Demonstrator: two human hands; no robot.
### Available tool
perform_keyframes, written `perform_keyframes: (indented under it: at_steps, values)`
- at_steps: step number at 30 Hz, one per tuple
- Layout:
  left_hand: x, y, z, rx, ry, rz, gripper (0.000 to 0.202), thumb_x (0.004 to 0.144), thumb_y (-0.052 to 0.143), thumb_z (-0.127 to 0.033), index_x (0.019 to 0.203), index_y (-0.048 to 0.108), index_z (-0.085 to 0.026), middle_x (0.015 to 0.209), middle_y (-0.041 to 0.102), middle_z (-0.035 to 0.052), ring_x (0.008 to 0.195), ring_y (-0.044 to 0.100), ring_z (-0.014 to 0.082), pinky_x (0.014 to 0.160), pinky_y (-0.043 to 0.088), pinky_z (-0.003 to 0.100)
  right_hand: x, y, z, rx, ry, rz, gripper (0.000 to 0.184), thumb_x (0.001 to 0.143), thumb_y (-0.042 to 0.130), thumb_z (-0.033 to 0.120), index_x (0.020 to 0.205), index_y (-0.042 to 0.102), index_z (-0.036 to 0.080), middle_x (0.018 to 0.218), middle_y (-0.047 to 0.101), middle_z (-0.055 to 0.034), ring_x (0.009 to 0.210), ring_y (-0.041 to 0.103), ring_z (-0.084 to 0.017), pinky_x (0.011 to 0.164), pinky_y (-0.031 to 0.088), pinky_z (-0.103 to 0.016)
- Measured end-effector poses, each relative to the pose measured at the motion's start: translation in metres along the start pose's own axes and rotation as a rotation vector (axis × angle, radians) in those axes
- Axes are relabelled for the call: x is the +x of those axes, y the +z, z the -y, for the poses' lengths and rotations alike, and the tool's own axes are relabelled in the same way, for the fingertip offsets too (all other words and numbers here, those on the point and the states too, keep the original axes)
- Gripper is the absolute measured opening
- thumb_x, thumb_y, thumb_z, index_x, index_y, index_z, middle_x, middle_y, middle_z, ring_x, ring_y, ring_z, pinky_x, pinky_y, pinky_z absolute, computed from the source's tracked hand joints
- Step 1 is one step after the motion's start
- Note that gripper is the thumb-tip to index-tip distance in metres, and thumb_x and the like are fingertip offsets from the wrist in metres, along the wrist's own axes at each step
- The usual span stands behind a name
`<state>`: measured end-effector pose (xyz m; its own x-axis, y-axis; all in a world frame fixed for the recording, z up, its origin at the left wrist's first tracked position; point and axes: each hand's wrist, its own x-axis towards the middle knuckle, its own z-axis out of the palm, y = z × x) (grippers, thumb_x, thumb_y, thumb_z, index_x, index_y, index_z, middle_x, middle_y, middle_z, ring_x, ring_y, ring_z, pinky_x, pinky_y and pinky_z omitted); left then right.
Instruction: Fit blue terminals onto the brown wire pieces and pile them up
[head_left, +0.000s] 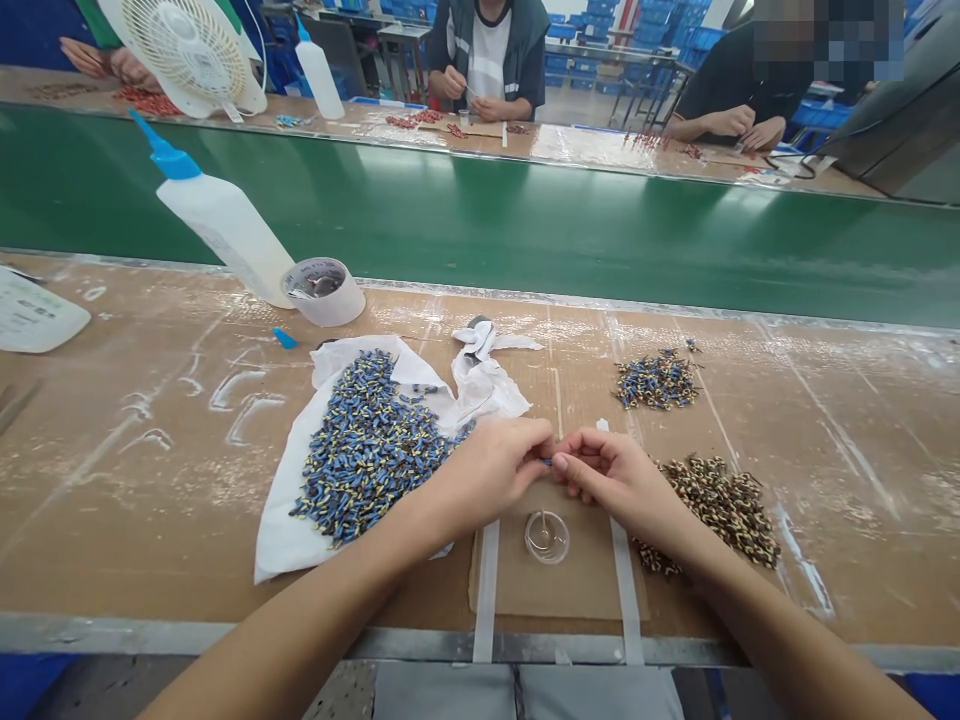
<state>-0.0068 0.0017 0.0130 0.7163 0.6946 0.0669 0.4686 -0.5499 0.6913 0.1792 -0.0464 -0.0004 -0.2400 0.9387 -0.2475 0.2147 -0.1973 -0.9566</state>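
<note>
My left hand (pixel 495 470) and my right hand (pixel 619 480) meet at the middle of the bench, fingers pinched together on one small blue part (pixel 547 462) held between them. Just below them a small clear round dish (pixel 547 536) sits on a taped-down cardboard pad (pixel 525 585). A big heap of small blue parts (pixel 364 450) lies on a white plastic bag (pixel 281 535) beside my left hand. A heap of dark brown and cream parts (pixel 724 505) lies right of my right hand. A smaller blue pile (pixel 656 382) sits farther back.
A white squeeze bottle with a blue cap (pixel 221 225) and a tape roll (pixel 326 290) stand at the back left. A green conveyor belt (pixel 525 220) runs across behind the bench. Beyond it other people work at a table, near a white fan (pixel 187 50).
</note>
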Motion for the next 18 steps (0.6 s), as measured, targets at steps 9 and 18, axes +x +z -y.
perform_keyframes:
  at_steps: [9,18]
  values:
    - [0.000,0.010,0.001,-0.031,-0.029,-0.072,0.010,0.083,0.060,-0.010,0.077,0.054,-0.015,0.074,0.061,-0.0007,0.070,0.053,0.0134,0.064,0.037,0.024,-0.001,0.002,-0.010,-0.198,-0.088,-0.055,0.021,0.091,0.056,0.036,0.084,0.063,0.017,0.068,0.062,-0.0015,0.061,0.056,-0.014,0.056,0.044,-0.024]
    - [-0.001,0.012,-0.002,-0.117,-0.078,-0.041,0.003,0.086,0.060,-0.017,0.084,0.057,-0.016,0.079,0.063,0.0010,0.074,0.056,0.0148,0.065,0.040,0.025,0.000,0.003,-0.008,-0.453,-0.276,-0.158,0.010,0.090,0.055,0.021,0.082,0.061,0.019,0.071,0.066,-0.0013,0.062,0.058,-0.015,0.060,0.043,-0.025]
